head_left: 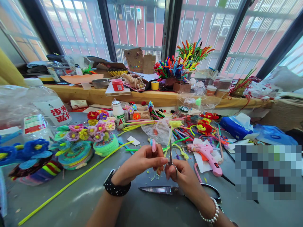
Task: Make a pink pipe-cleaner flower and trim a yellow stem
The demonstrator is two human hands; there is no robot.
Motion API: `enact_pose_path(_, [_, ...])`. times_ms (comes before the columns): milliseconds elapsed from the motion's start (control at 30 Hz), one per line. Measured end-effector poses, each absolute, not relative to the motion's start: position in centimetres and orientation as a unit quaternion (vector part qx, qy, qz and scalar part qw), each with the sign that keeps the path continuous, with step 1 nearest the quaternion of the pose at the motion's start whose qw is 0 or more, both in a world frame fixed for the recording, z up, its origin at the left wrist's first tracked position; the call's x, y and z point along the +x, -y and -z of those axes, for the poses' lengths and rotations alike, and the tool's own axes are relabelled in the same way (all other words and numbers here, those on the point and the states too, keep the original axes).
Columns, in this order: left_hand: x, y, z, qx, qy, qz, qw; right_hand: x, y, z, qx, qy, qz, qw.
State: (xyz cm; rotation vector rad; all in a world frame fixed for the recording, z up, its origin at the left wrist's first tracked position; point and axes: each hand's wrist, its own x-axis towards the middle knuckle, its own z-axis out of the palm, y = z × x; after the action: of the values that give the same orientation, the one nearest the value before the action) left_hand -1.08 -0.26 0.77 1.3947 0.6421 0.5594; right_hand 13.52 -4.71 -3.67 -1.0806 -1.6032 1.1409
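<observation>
Grey cluttered table [61, 211]; right hand [181, 171] holds scissors [170, 154]; barred windows [149, 28] behind.

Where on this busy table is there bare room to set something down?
Two patches of gray tabletop look bare: between the long yellow stem and the left forearm, and between it and the right forearm, nearer than the large scissors. It's crowded beyond the left hand and right hand with fuzzy stems, and around the pink glue gun.
</observation>
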Motion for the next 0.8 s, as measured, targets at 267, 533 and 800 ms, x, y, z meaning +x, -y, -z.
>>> enact_pose_path(267, [-1.1,0.3,-0.6,0.616,-0.271,-0.234,0.702,13.4,5.2,3.1,-0.354,0.686,-0.484,0.411])
enact_pose_path(533, [-1.2,0.3,-0.6,0.633,-0.271,-0.214,0.693,13.7,5.2,2.5,-0.349,0.68,-0.475,0.436])
enact_pose_path(800, [-1.1,0.4,-0.6,0.637,-0.267,-0.205,0.693,13.9,4.9,3.0,-0.39,0.663,-0.445,0.458])
